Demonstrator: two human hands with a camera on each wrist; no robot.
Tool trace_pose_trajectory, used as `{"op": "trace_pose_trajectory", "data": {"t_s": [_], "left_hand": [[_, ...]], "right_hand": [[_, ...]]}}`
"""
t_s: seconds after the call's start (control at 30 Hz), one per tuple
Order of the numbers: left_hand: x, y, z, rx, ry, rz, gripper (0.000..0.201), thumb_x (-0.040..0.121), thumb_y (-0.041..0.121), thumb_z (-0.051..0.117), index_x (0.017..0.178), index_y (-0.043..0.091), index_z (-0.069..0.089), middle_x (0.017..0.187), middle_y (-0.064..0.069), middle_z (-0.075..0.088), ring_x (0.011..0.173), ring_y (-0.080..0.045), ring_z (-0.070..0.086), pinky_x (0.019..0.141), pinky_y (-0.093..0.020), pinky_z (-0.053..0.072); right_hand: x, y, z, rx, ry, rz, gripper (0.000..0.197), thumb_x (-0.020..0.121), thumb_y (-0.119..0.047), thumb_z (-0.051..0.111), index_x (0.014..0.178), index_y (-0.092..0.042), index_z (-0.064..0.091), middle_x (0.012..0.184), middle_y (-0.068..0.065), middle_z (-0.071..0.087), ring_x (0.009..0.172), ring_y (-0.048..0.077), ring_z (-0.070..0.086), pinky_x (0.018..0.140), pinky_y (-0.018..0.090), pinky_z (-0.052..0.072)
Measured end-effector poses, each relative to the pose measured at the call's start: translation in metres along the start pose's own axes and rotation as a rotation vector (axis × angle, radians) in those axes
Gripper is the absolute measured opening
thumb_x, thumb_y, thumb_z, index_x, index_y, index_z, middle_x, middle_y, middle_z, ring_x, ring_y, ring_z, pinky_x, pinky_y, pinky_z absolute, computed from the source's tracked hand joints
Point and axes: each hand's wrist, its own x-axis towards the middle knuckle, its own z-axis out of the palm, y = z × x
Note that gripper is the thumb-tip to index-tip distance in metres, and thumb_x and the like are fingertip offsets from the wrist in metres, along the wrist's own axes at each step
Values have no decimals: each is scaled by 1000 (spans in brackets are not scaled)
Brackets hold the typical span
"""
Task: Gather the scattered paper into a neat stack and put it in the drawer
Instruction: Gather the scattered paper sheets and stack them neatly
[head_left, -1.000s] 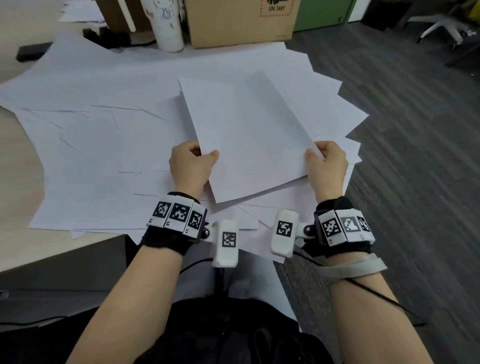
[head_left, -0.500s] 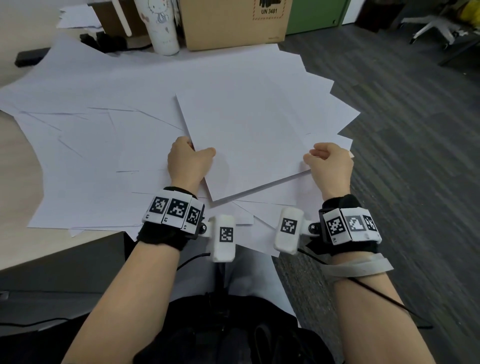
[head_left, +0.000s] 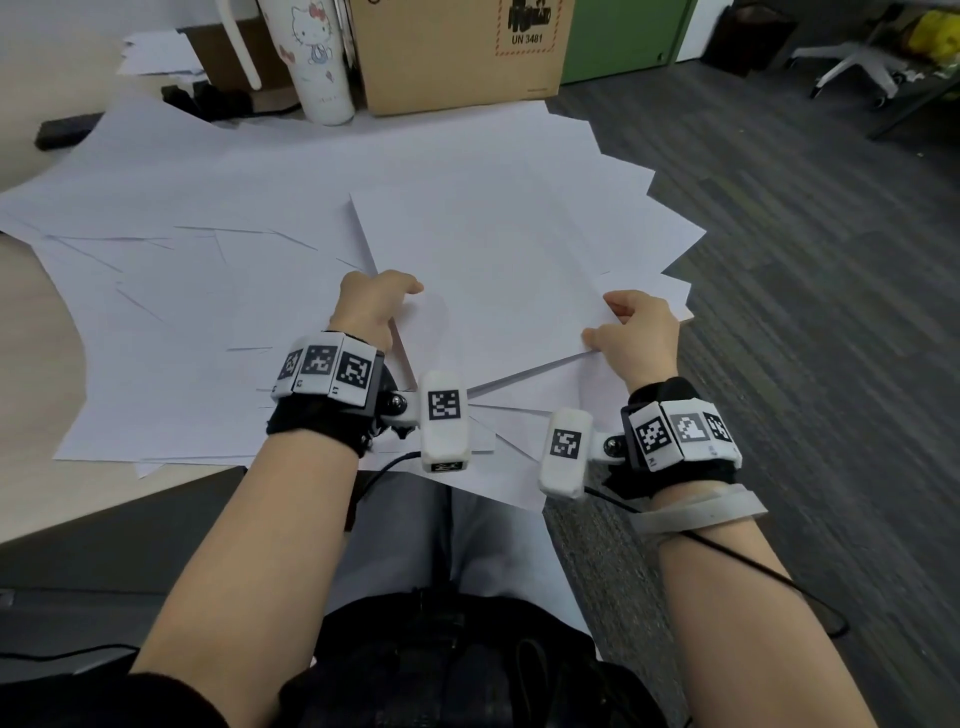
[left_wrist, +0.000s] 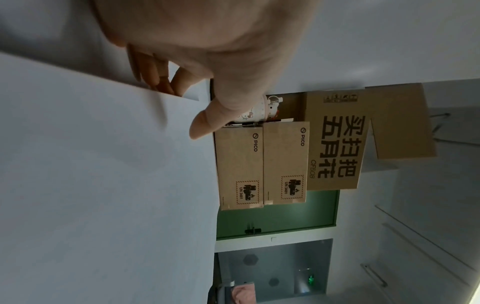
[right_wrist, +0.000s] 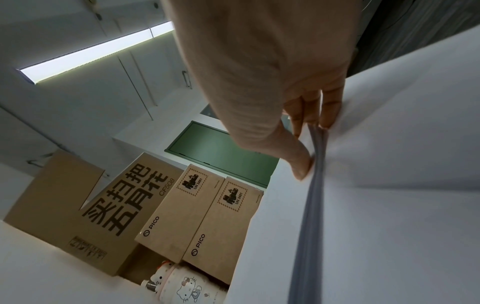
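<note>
White sheets of scattered paper (head_left: 208, 291) fan across a pale desk (head_left: 31, 467), their corners jutting past its edge over dark carpet (head_left: 779, 312). On top of the spread, on the side away from the cardboard box (head_left: 457, 57), a person holds a partly gathered stack (head_left: 483, 291) by its two near corners. The left hand (head_left: 374, 306) grasps the stack's left edge, thumb on the top sheet and fingers (left_wrist: 155, 78) curled beneath it, as the left wrist view shows. The right hand (head_left: 636, 332) pinches the right corner, thumb pressed against the layered sheet edges and fingers (right_wrist: 330, 107) wrapped round the far side in the right wrist view. The stack lies skewed against the loose sheets under it. Just beside the box, at the desk's back, stands a white cartoon-cat tumbler (head_left: 317, 62); further cartons with printed lettering rise behind it in both wrist views. No drawer can be made out.
</note>
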Motion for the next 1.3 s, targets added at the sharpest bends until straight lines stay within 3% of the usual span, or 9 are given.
{"op": "trace_pose_trajectory", "data": {"t_s": [0.13,0.27,0.53,0.63,0.83,0.97,1.1,1.17,1.3], "left_hand": [[6,-4,5,-9,-43,-11,53,64,18,69,114,8,56,117,-12,61,109,-31,58,92,-46,51],[-4,-4,13,-56,-124,47,39,88,2,57,126,3,48,116,-9,59,99,-24,60,66,-26,50],[-15,-3,13,-148,-190,262,41,91,-7,49,128,7,45,116,-6,60,96,-19,62,66,-22,55],[-24,2,5,-171,-202,360,36,89,-6,51,121,11,49,111,-3,64,97,-19,64,81,-31,56],[-47,12,-26,-241,-300,511,36,91,-5,54,123,10,51,115,-7,65,100,-19,65,87,-34,55],[-58,17,-58,-235,-339,571,35,91,-7,53,123,10,50,109,-3,66,96,-14,66,83,-29,56],[-60,12,-96,-182,-316,598,34,91,-6,53,121,11,51,110,-2,66,99,-14,66,85,-30,55],[-58,6,-114,-189,-277,568,34,91,-6,53,121,10,51,111,-5,66,98,-17,66,86,-34,56],[-54,-11,-151,-213,-171,497,35,91,-5,55,120,13,53,107,-1,68,95,-15,68,89,-36,55]], "right_hand": [[-1,-1,0,2,-6,-3,42,80,3,63,122,-3,60,117,10,64,98,14,54,77,17,38],[-1,-1,1,19,-11,-8,41,79,5,62,120,-3,61,115,10,64,92,12,50,74,15,38],[0,-3,2,-10,-50,32,44,79,2,61,123,-4,60,120,10,62,113,24,55,85,25,41],[0,-6,2,-6,-46,39,37,82,-7,63,118,-7,63,119,7,63,115,23,55,89,27,41],[-10,-32,14,170,-105,9,45,89,-36,59,72,5,54,67,3,41,65,15,37,66,29,29],[-19,-49,23,390,-254,111,65,85,-44,65,110,15,55,91,-2,59,79,15,48,75,31,38],[-32,-65,38,497,-388,200,47,75,-40,77,106,-5,70,111,3,70,109,24,63,102,38,45],[-41,-75,50,520,-430,201,65,70,-40,81,120,-4,60,119,5,65,111,23,61,102,39,46],[-59,-95,76,572,-447,121,42,82,-18,73,115,-8,49,108,6,66,97,21,66,85,38,54]]}}
